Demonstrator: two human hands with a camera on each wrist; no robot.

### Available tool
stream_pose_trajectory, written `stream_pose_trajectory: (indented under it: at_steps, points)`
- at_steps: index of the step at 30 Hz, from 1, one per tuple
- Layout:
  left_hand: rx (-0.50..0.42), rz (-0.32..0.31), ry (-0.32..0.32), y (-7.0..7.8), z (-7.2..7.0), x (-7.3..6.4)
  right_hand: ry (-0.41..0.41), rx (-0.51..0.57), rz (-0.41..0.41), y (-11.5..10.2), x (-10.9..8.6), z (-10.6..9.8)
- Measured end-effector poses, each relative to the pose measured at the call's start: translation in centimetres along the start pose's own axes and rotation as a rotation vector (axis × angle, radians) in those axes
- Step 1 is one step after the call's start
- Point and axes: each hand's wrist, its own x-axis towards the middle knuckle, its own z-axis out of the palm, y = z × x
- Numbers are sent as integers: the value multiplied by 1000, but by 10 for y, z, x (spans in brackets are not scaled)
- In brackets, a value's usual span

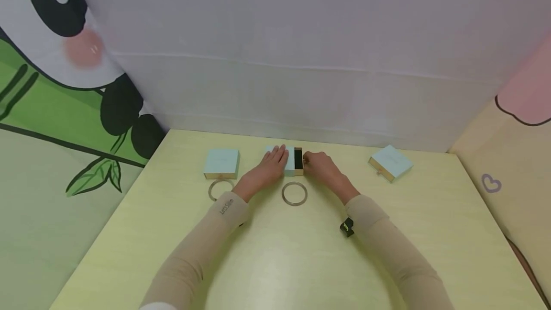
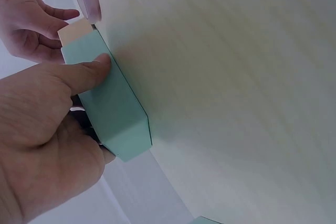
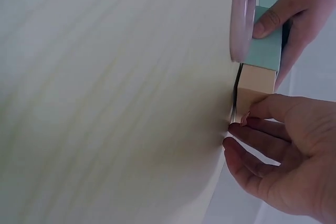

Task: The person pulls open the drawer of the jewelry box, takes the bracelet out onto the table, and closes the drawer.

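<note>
A light blue drawer box (image 1: 290,167) lies on the table's far half, its tan-edged drawer (image 3: 255,81) pulled partly out to the right and showing a black inside. My left hand (image 1: 271,166) holds the blue sleeve, thumb against the near side and fingers laid over the top. At the drawer's right end, my right hand (image 1: 322,167) pinches the small pull tab (image 3: 244,119) between thumb and index finger, with its other fingers bent loosely. A silver-grey ring-shaped bangle (image 1: 294,193) rests just in front of the box.
To the left sits a second blue drawer box (image 1: 221,162), with another bangle (image 1: 211,191) before it, partly behind my left forearm. A third box (image 1: 391,162) lies angled at the right. White cloth (image 1: 301,94) hangs behind the pale yellow table (image 1: 275,262).
</note>
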Motion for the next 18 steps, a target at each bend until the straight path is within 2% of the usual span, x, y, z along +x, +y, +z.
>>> stream_pose_trajectory:
  at_steps: [11, 18]
  points:
    - [44, -2, 8, 3, -2, 3, 13, -18, -40, -4, 9, 4]
    - [15, 0, -1, 2, -1, 3, -1, -51, -71, -10, 15, 10]
